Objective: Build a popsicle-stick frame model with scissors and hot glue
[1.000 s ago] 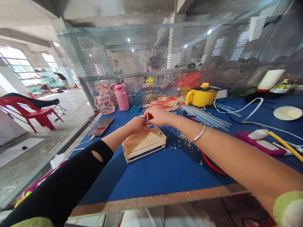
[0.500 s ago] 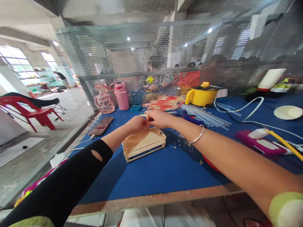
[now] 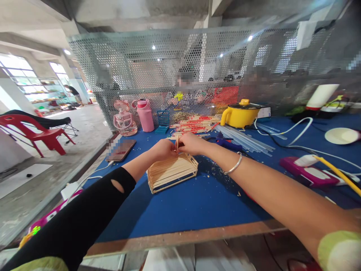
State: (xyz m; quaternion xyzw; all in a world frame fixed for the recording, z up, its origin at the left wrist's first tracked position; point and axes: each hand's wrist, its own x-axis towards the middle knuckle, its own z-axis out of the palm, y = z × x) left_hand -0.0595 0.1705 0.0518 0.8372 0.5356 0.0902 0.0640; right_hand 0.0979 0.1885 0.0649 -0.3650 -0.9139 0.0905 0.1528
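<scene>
A small tray-like frame of pale wooden sticks (image 3: 172,172) lies on the blue tabletop, with low rails along its sides. Over its back edge my two hands meet. My right hand (image 3: 192,143) pinches a short wooden stick (image 3: 177,142) that stands nearly upright between the hands. My left hand (image 3: 164,149) is closed, its fingertips against the lower end of that stick; what lies within its fingers is hidden. Behind the hands is a loose pile of wooden sticks with red marks (image 3: 194,124). Blue-handled glue gun or pliers (image 3: 227,142), kind unclear, lie right of my right hand.
Translucent glue sticks (image 3: 248,140) and a yellow pot (image 3: 241,114) are at the back right. A phone (image 3: 121,150), pink bottle (image 3: 145,116) and clear jug (image 3: 125,122) stand left. Cables and a purple power strip (image 3: 307,171) lie right. A perforated metal screen (image 3: 158,71) closes the back.
Both hands stay together over the frame's back edge. The stick between them now stands straighter and shows more clearly. The wooden frame has hardly shifted.
</scene>
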